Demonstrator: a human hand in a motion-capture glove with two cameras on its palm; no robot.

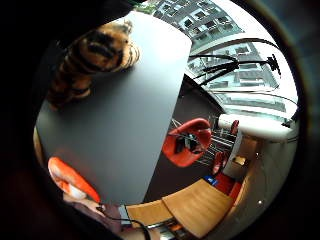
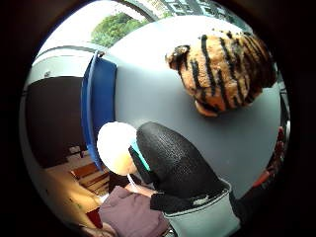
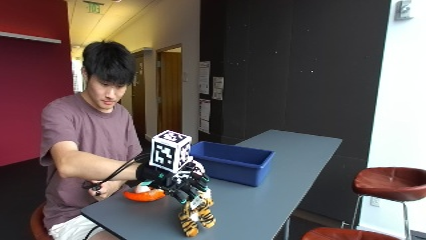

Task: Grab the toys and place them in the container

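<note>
A striped tiger plush point(image 3: 196, 217) sits upright near the grey table's point(image 3: 286, 190) front edge. My gloved right hand point(image 3: 176, 182) hovers just above it, fingers pointing down at its head. In the thumb side view the thumb point(image 2: 173, 168) is straight and apart from the tiger's head point(image 2: 222, 69). The little finger side view shows the tiger's body point(image 1: 95, 55) on the tabletop. An orange toy with a white top point(image 3: 144, 195) lies on the table beside the hand, toward the person. The blue container point(image 3: 233, 162) stands behind them, further along the table.
The person's bare left hand point(image 3: 103, 190) rests at the table's near corner by the orange toy point(image 1: 70, 180). Brown stools point(image 3: 389, 182) stand to the table's right. Grey tabletop stretches beyond the container point(image 2: 98, 103).
</note>
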